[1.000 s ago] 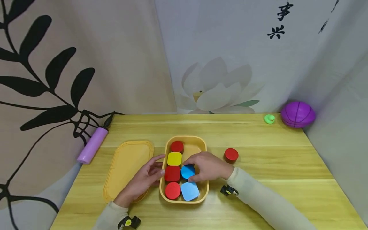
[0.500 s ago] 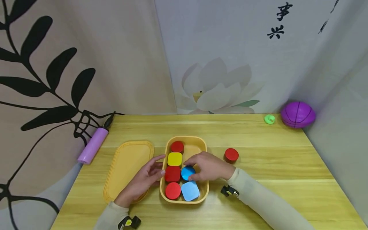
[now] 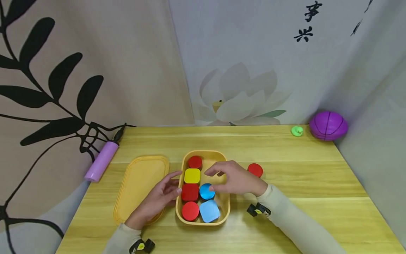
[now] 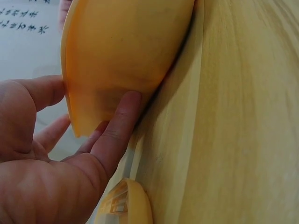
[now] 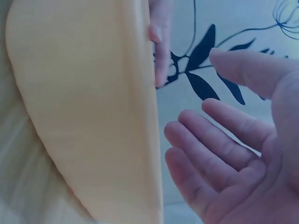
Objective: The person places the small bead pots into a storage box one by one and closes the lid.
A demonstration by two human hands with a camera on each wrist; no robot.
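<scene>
A yellow-orange plastic box (image 3: 225,216) stands in the middle of the table with blocks inside. Its left column has a red round block (image 3: 195,162), a yellow square block (image 3: 192,176), a red square block (image 3: 190,192) and another red round block (image 3: 190,211). On the right side lie a blue round block (image 3: 207,191) and a light blue square block (image 3: 209,211). My left hand (image 3: 160,195) touches the box's left wall with extended fingers. Over the box's right side hovers my right hand (image 3: 238,179), fingers spread and holding nothing; the right wrist view shows them apart from the rim.
The box's lid (image 3: 142,187) lies left of the box. A loose red round block (image 3: 255,170) is to the right, partly behind my right hand. A green toy duck (image 3: 297,131) and a purple ball (image 3: 328,126) sit at the back right, a purple cylinder (image 3: 103,161) at the left edge.
My right hand has let go of the blue round block and moved up and to the right, its fingers opening. My left hand has stayed at the box's wall.
</scene>
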